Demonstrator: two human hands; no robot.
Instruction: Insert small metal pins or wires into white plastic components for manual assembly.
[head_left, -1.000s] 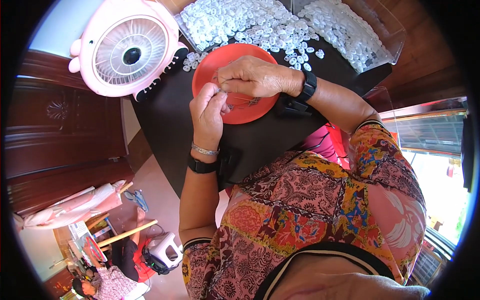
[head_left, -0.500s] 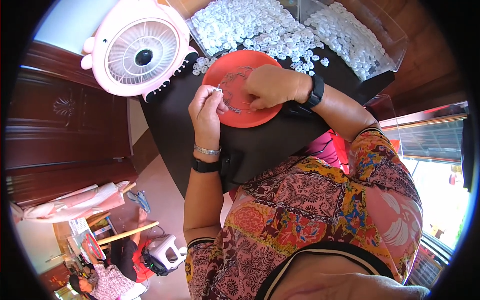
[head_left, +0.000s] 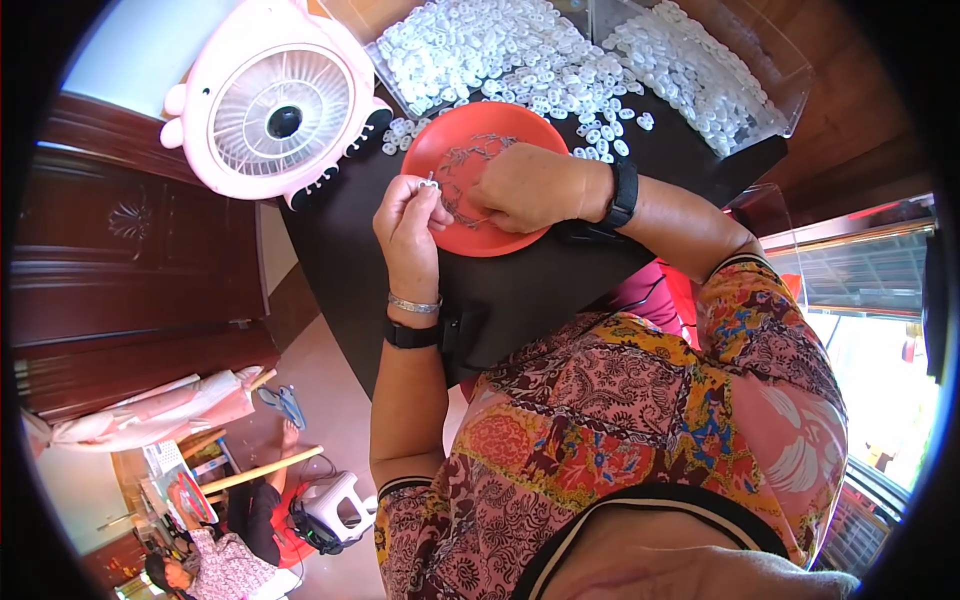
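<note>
A shallow red plate [head_left: 425,148] rests on the black table, with thin grey metal pins [head_left: 462,157] scattered in it. Over the plate's left rim, my left hand [head_left: 408,220] pinches a small white plastic piece [head_left: 429,185] between thumb and fingers; a short metal pin sticks up from it. My right hand [head_left: 540,190] reaches down into the plate, fingers drawn together and pointing at the pins. Its fingertips are partly hidden, and what they hold, if anything, does not show.
Piles of white oval plastic pieces [head_left: 480,50] fill clear trays at the far side, some spilled near the plate. A pink fan [head_left: 285,120] stands far left. A person [head_left: 235,565] sits at lower left near a white stool [head_left: 340,510].
My right hand has shifted slightly left and lower in the plate, closer to my left hand. The left hand still holds the white piece, almost unmoved.
</note>
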